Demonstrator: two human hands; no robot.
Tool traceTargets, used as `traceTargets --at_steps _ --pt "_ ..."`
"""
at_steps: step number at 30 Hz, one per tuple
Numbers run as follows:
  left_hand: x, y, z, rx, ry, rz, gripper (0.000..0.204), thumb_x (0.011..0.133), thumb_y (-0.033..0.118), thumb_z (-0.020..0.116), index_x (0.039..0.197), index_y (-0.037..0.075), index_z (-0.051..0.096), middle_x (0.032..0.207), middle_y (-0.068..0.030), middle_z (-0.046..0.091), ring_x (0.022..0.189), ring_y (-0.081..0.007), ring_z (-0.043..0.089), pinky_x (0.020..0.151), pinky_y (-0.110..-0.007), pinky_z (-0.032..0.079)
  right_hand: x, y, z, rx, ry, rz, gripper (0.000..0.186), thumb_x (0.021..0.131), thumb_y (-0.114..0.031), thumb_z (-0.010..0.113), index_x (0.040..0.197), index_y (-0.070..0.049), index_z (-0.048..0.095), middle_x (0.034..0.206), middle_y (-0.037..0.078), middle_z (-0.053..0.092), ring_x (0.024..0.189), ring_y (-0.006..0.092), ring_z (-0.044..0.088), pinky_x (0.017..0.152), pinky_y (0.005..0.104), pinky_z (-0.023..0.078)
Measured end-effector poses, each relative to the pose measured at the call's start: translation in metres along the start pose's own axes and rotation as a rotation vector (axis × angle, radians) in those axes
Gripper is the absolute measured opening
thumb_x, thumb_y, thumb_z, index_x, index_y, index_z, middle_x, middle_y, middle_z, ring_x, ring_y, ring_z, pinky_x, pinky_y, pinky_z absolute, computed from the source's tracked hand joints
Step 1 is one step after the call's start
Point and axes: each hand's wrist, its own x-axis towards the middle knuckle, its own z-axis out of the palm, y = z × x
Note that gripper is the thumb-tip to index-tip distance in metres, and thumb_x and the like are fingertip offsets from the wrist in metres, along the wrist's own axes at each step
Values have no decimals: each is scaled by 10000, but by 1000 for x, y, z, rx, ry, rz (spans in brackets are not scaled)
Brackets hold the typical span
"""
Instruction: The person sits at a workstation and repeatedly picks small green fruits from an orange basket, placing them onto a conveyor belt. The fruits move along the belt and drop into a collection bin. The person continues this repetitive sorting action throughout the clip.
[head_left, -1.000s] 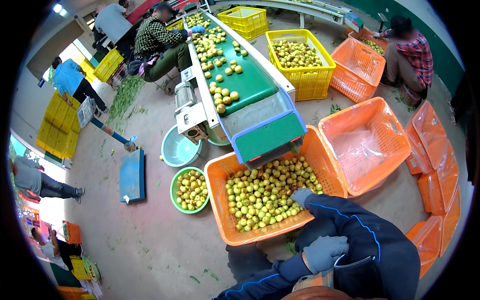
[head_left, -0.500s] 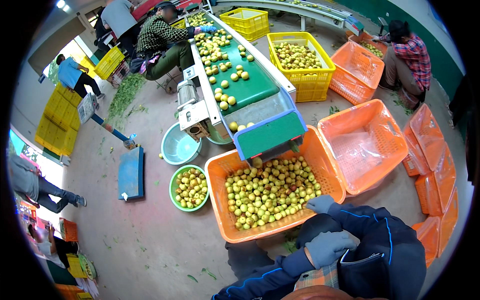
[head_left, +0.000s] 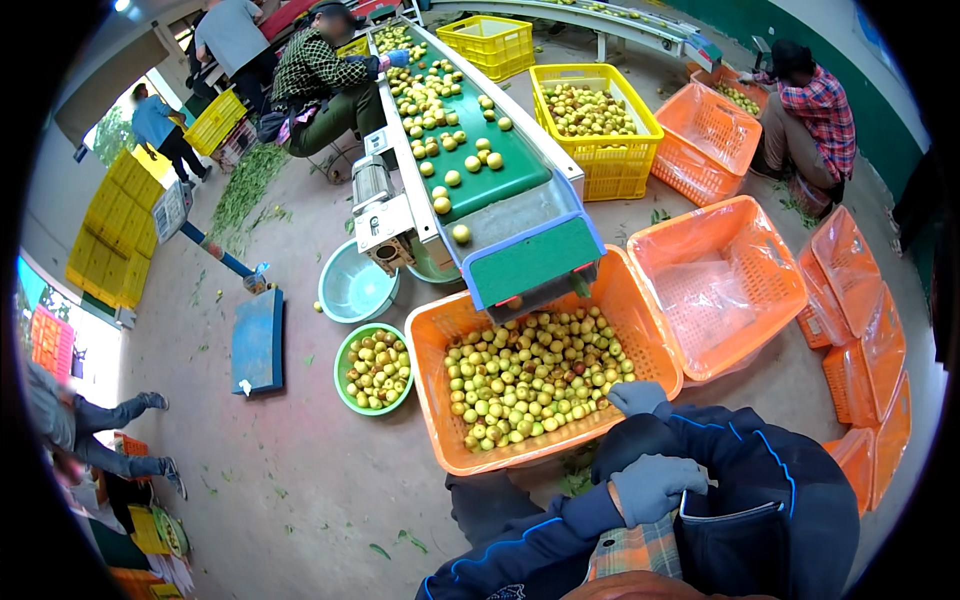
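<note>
An orange crate (head_left: 450, 440) lined with clear plastic stands in front of me, partly filled with small, round, yellow-green fruits (head_left: 530, 385) that look like jujubes, some with brown patches. My right hand (head_left: 638, 398), in a grey glove, lies at the crate's near right rim beside the fruits, fingers stretched out and holding nothing I can see. Closer to my body, my left hand (head_left: 655, 488), gloved the same, has its fingers curled at the white-edged opening of a dark flap (head_left: 735, 545) on my lap. What they grip is hidden.
A green conveyor belt (head_left: 500, 180) carrying fruits ends above the crate. Left of it stand a green basin (head_left: 345, 375) of fruits, a pale blue basin (head_left: 350, 285) and a blue floor scale (head_left: 258, 345). An orange crate (head_left: 650, 240) and stacked crates (head_left: 865, 350) are at right. Several people work around.
Fruits on the belt have shifted towards the crate. My view has moved slightly; my hands stay nearly in place. At far left, people have changed position.
</note>
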Motion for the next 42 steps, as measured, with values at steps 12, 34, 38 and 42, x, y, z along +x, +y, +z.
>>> traceTargets --at_steps 12,34,38,42 --pt "-9 0 6 -66 -31 -23 176 813 115 624 987 116 651 932 -62 652 872 -301 647 758 -368 518 4 -3 -1 -54 -86 11 278 945 -414 467 951 -187 627 866 90 679 791 328 660 637 496 495" --pt "5 26 3 -502 160 77 100 864 26 599 953 33 643 873 -60 625 834 -170 602 759 -286 482 7 4 2 -50 -104 -40 290 946 -406 472 938 -158 622 841 105 679 765 338 657 643 491 493" --pt "-8 35 -23 -317 133 37 121 869 56 604 978 26 649 892 -87 651 824 -217 630 765 -304 501 7 -6 -6 -37 -59 -1 254 936 -402 495 927 -184 624 839 102 668 780 334 649 654 479 483" --pt "-24 56 -52 -507 133 61 165 895 54 553 1016 -11 644 913 -108 644 871 -205 620 810 -313 492 12 -1 1 -45 -68 -19 262 935 -406 488 920 -182 624 852 110 669 801 348 647 671 496 479"
